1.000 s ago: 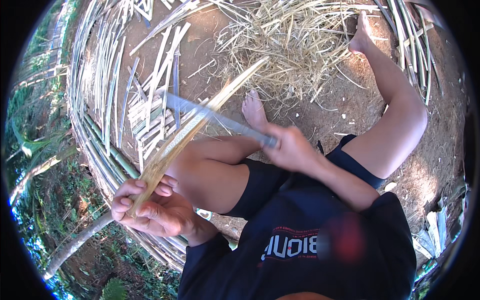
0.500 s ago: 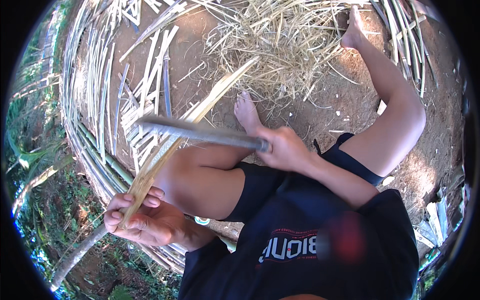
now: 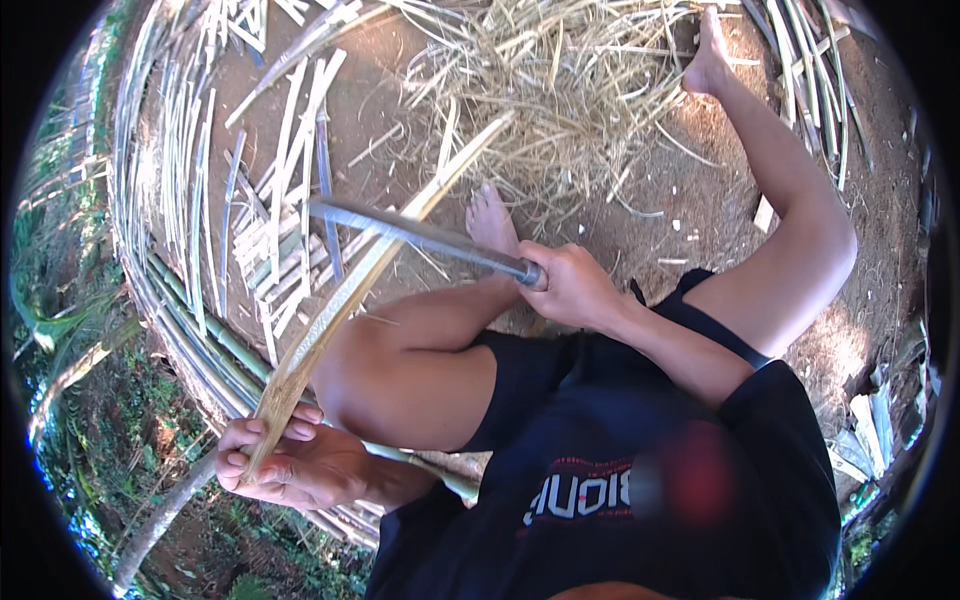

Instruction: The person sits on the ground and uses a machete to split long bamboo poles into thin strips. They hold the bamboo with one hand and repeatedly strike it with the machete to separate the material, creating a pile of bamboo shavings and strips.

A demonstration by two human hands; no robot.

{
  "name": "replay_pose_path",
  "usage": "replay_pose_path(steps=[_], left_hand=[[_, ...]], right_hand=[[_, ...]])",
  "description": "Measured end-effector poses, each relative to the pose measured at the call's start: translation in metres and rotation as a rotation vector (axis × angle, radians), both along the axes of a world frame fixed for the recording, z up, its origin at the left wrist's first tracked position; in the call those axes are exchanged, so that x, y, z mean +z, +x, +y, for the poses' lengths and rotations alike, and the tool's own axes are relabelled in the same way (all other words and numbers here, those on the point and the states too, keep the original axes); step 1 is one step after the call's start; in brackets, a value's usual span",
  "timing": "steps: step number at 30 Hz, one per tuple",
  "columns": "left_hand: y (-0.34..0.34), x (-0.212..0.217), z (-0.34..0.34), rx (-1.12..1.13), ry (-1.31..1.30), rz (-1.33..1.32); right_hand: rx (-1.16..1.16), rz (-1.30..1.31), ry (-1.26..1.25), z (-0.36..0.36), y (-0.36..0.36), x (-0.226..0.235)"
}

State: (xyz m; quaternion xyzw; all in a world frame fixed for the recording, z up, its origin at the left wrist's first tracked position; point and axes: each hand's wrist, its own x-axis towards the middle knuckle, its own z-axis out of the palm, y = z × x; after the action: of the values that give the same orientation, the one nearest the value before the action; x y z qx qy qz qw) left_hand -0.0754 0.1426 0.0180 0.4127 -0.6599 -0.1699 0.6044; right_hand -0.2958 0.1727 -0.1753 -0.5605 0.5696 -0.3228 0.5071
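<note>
A: Where are the 2 hands?

B: The left hand [image 3: 285, 462] sits low at the person's left, beside the raised left knee [image 3: 350, 375], with the palm turned up. Its fingers [image 3: 262, 428] are curled together and clamped on the near end of a long bamboo strip [image 3: 370, 268]. The right hand [image 3: 572, 287] is in front of the body, above the thigh, forearm running back toward the dark shirt [image 3: 640, 470].

A: And the right fingers?

B: Wrapped tight in a fist around the handle of a long knife [image 3: 420, 236]. The blade points away to the person's left and lies across the strip, touching it about midway along.

A: How does the strip run?

B: Slanting from the left hand up and away toward the pile of dry shavings [image 3: 560, 90] on the dirt ground [image 3: 690, 200]. Its far end reaches the edge of that pile.

A: What lies around?

B: More split bamboo strips [image 3: 280, 230] are spread on the ground under the blade, and long bamboo poles [image 3: 150, 230] curve along the left. The left foot [image 3: 492, 222] rests just beyond the knife, and the right foot [image 3: 712, 55] is stretched out far ahead.
</note>
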Motion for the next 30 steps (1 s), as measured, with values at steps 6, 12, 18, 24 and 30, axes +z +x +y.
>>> replay_pose_path(steps=[6, 12, 18, 24, 30], left_hand=[[0.021, 0.001, -0.006, 0.072, 0.011, 0.032], [0.025, -0.006, -0.009, -0.055, 0.027, 0.124], [0.033, -0.019, -0.008, 0.296, -0.153, -0.055], [0.014, -0.006, -0.012, 0.268, 0.029, 0.073], [0.009, -0.009, -0.037, 0.238, -0.082, 0.174]], right_hand=[[-0.132, 0.032, 0.218, -0.012, -0.001, -0.041], [-0.150, 0.132, 0.246, -0.019, -0.004, -0.084], [-0.074, 0.121, 0.109, -0.013, 0.002, -0.083], [-0.073, 0.194, 0.448, -0.047, -0.023, -0.099], [-0.168, 0.236, 0.473, -0.054, -0.049, -0.163]])
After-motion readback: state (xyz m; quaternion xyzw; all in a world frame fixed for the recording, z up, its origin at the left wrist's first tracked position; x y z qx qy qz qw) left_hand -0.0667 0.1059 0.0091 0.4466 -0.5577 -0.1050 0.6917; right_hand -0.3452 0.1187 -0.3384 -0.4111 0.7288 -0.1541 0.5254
